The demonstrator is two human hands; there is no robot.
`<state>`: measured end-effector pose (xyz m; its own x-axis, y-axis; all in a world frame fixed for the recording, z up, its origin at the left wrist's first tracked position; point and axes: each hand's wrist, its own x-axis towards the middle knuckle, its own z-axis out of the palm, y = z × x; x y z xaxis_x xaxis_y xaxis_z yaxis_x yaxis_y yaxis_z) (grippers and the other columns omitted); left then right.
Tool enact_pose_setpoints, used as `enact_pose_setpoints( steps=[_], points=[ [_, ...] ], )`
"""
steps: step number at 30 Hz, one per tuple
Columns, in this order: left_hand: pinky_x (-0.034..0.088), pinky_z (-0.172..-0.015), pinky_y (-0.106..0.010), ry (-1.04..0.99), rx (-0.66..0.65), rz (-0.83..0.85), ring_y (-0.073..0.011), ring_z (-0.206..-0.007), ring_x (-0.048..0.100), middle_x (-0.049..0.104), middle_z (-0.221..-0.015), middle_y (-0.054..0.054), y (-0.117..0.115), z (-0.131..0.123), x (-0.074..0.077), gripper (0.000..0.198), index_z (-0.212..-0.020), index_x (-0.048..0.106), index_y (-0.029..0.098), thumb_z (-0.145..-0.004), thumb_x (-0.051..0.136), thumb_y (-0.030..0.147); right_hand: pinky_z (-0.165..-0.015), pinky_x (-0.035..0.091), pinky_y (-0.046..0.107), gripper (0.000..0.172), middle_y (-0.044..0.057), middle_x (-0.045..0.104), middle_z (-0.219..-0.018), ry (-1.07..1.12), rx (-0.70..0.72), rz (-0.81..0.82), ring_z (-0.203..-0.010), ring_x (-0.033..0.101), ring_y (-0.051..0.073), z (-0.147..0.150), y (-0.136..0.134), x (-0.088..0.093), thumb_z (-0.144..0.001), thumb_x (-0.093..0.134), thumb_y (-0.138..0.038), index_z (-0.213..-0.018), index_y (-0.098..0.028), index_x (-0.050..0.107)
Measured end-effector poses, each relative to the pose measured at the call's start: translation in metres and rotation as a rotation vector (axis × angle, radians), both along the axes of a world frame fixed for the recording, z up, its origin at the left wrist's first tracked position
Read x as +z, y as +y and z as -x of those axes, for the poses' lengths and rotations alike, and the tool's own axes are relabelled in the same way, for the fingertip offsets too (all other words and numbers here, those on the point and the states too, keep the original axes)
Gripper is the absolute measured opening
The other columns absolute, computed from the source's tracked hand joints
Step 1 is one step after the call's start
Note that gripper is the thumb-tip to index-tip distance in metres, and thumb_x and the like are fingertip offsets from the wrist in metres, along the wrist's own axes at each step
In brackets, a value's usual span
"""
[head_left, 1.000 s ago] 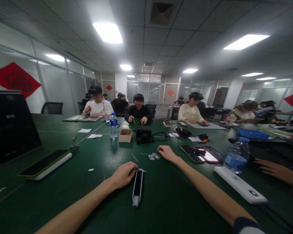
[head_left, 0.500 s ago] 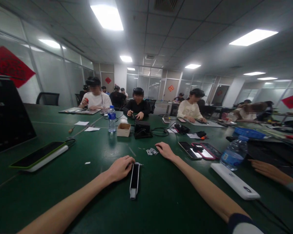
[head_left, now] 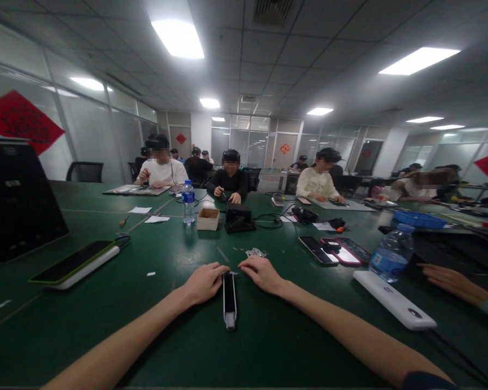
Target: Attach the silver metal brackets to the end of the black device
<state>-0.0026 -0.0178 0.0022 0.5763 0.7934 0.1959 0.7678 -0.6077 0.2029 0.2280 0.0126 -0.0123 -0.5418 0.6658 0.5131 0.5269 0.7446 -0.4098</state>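
Note:
On the green table lies a narrow white-and-silver device with a black top, pointing toward me. My left hand is closed at its far left end, the fingertips gripping that end. Just right of the same end is my right hand, its fingers bent and pressed together; what they hold, if anything, is too small to make out. Several small metal pieces lie right behind my right hand, partly covered by it. A small thin part sticks out from the device's far end, between the two hands.
Left are a green-edged phone and a dark screen. Phones, a water bottle and a white power bank lie right, near another person's hand. A small box and a black case stand ahead.
My right hand has come back from the metal pieces, toward me and left, to the device's far end. My left hand stays at the device. The view has shifted slightly.

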Motion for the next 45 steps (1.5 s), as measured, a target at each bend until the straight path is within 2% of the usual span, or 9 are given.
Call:
enact_pose_setpoints(
  steps=[8,16,29,35,40,45],
  points=[
    [0.046,-0.081,-0.031,-0.022,-0.006,0.012,-0.0208,-0.088,0.061,0.064,-0.100,-0.008,0.000,0.000,0.001,0.036,-0.120,0.059,0.020,-0.091,0.038,0.018,-0.077,0.049,0.029,0.019,0.005,0.069,-0.088,-0.062,0.020,0.088,-0.079,0.061,0.016,0.006,-0.010,0.004,-0.087,0.055,-0.017,-0.097,-0.018,0.071],
    [0.046,-0.085,-0.031,-0.040,-0.027,0.006,-0.0202,-0.092,0.060,0.064,-0.102,-0.007,0.004,0.003,-0.005,0.035,-0.120,0.058,0.021,-0.092,0.037,0.018,-0.077,0.049,0.026,0.020,0.006,0.070,-0.094,-0.059,0.067,0.152,-0.083,0.062,0.015,0.002,-0.011,0.007,-0.088,0.058,-0.021,-0.102,-0.017,0.071],
    [0.046,-0.088,-0.032,-0.057,-0.054,0.033,-0.0205,-0.094,0.060,0.065,-0.104,-0.007,0.006,0.004,-0.005,0.035,-0.120,0.059,0.020,-0.092,0.037,0.018,-0.079,0.048,0.027,0.018,0.005,0.070,-0.091,-0.086,0.079,0.123,-0.083,0.062,0.016,0.016,-0.004,0.002,-0.089,0.058,-0.026,-0.100,-0.018,0.071],
    [0.046,-0.087,-0.033,-0.040,-0.059,0.036,-0.0207,-0.094,0.060,0.065,-0.105,-0.007,0.005,0.004,-0.001,0.036,-0.121,0.058,0.020,-0.092,0.038,0.019,-0.075,0.049,0.028,0.022,0.005,0.067,-0.093,-0.072,0.047,0.150,-0.082,0.061,0.017,0.014,-0.010,0.008,-0.082,0.066,-0.025,-0.103,-0.017,0.066],
    [0.046,-0.087,-0.033,-0.039,-0.065,0.029,-0.0208,-0.094,0.059,0.065,-0.105,-0.008,0.005,0.004,-0.001,0.036,-0.121,0.058,0.019,-0.092,0.038,0.018,-0.071,0.048,0.027,0.013,0.005,0.065,-0.089,-0.086,0.015,0.120,-0.078,0.058,0.016,0.014,-0.011,0.007,-0.083,0.064,-0.024,-0.093,-0.016,0.066],
    [0.045,-0.088,-0.032,-0.034,-0.074,0.018,-0.0207,-0.095,0.059,0.065,-0.104,-0.008,0.006,0.004,-0.001,0.037,-0.121,0.059,0.020,-0.091,0.038,0.017,-0.073,0.047,0.028,0.011,0.005,0.065,-0.086,-0.100,0.028,0.083,-0.078,0.058,0.016,0.014,-0.009,0.003,-0.085,0.062,-0.024,-0.092,-0.016,0.066]
  ],
)
